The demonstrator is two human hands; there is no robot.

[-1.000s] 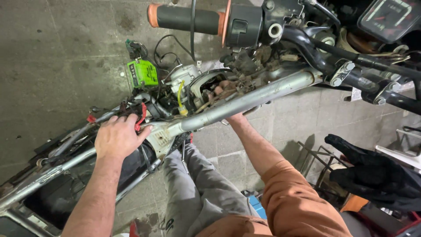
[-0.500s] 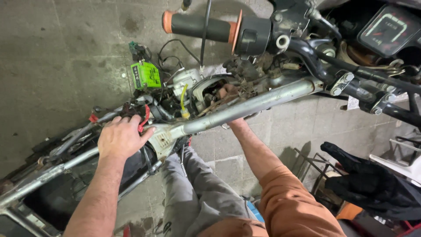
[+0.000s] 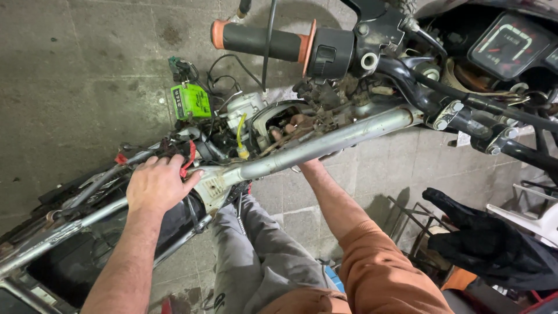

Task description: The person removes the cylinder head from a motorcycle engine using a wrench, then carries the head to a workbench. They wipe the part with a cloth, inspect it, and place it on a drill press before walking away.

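Two hands are on a stripped motorcycle frame, seen from above. The left hand point(image 3: 156, 185) lies palm down on the grey frame tube point(image 3: 325, 145), just where the tube meets the pale bracket point(image 3: 216, 187) — fingers together and curled loosely over the metal, thumb stretched toward the bracket, pressing rather than clamping. Red wire connectors point(image 3: 189, 158) sit right at its fingertips, one touching the index finger, and a tangle of black cables runs just beyond them.

The right hand point(image 3: 290, 125) reaches under the frame tube from the near side and comes up into the engine bay; only the fingertips show, pink against dark greasy parts, the rest hidden behind the tube. Whether those fingers are apart or gripping something — cannot tell. Just beside them to the left hangs a short yellow hose point(image 3: 239, 135) below a white housing point(image 3: 247, 104).

No open container shows anything inside it. Further out past the left fingertips, a green battery point(image 3: 190, 102) rests on the concrete floor point(image 3: 87, 70), wires trailing from it. Above the right fingertips juts the handlebar grip point(image 3: 256, 40), black with orange ends, and off to their right the instrument dial point(image 3: 511, 46). A black glove point(image 3: 482, 241) lies well apart, beyond the orange sleeve point(image 3: 389, 273).
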